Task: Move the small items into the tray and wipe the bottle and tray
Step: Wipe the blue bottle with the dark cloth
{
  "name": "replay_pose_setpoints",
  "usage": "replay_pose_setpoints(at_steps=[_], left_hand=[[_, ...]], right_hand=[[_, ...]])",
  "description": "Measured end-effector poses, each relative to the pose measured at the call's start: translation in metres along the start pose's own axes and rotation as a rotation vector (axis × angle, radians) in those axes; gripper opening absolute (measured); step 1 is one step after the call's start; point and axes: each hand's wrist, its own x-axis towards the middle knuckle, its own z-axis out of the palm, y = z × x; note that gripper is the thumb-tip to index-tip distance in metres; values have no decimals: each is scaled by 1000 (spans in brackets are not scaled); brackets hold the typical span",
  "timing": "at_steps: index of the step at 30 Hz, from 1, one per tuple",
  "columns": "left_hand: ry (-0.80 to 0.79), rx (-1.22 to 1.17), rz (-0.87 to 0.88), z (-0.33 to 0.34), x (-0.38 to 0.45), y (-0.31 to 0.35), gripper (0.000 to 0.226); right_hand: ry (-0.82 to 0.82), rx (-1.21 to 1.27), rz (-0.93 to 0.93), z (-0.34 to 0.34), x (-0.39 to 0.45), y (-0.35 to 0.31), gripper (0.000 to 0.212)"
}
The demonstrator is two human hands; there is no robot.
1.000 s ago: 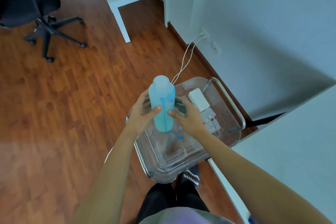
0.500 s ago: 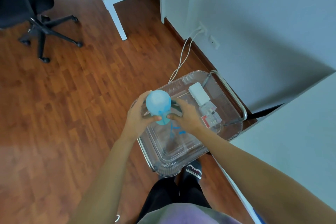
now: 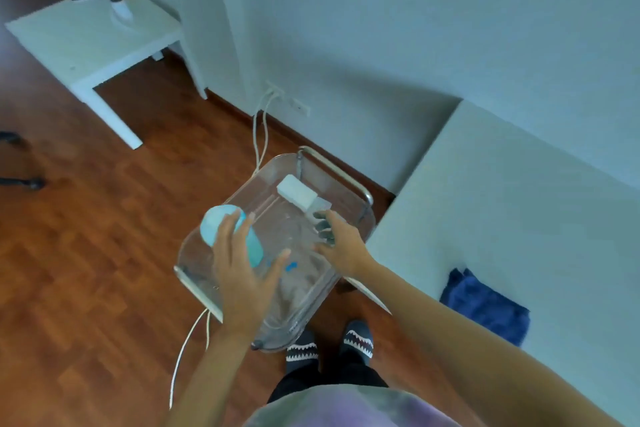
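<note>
Fingers (image 3: 227, 236) of the left hand (image 3: 242, 274) are spread over the bottle (image 3: 221, 218), partly hiding it. Right hand (image 3: 341, 241) fingers hang loosely open in the tray (image 3: 311, 308), near a white box (image 3: 296, 191). Blue cloth (image 3: 485, 305) lies on the table (image 3: 519, 201).

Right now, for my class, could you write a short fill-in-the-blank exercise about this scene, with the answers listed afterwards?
1. The pale blue plastic bottle stands inside the clear plastic ____.
2. The open left hand is spread beside the bottle, on the side nearer the ____ floor.
3. The folded cloth on the white surface is dark ____.
4. The white rectangular box lies at the tray's ____ end.

Answers: tray; wooden; blue; far
</note>
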Motion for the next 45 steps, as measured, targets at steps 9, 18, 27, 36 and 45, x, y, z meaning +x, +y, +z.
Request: replay_pose_setpoints(at_steps=[9, 18, 27, 36, 45], left_hand=[[-598, -103, 193, 112, -66, 75, 47], [-978, 231, 240, 208, -150, 127, 59], [-849, 135, -98, 220, -175, 150, 54], [-626, 9, -125, 155, -151, 131, 30], [-61, -74, -80, 28, -90, 72, 29]], right_hand=[[449, 32, 247, -92, -122, 109, 42], [259, -568, 462, -125, -197, 216, 75], [208, -723, 365, -141, -198, 229, 43], [114, 166, 282, -147, -202, 173, 23], [66, 484, 124, -84, -130, 40, 30]])
